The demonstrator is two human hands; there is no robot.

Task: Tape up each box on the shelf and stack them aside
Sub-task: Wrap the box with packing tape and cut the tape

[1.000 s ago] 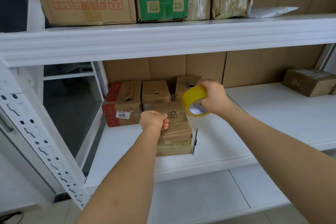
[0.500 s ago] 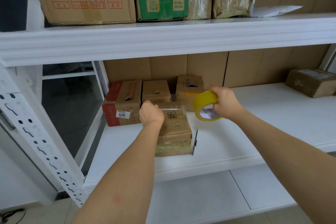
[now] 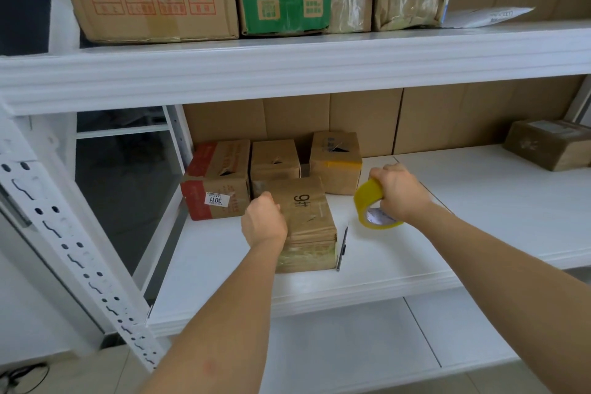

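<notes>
A small brown box marked "9#" (image 3: 308,217) sits near the front of the white middle shelf (image 3: 479,205). My left hand (image 3: 263,222) rests at the box's upper left edge with its fingers curled, holding the tape end there. A clear strip of tape lies across the box top towards the right. My right hand (image 3: 399,192) grips a yellow tape roll (image 3: 367,201) just right of the box, low over the shelf. Behind stand three small boxes: a red-and-brown one (image 3: 217,182), a middle one (image 3: 275,160) and a right one (image 3: 335,163).
A thin dark cutter (image 3: 342,249) lies on the shelf against the box's right side. Another brown box (image 3: 547,144) sits at the far right. The upper shelf (image 3: 287,70) overhangs, loaded with larger cartons. A perforated white upright (image 3: 73,253) stands at the left.
My right hand has pulled the tape roll to the right and down past the box's right edge, drawing tape across the top. My left hand has shifted to the box's left edge.
</notes>
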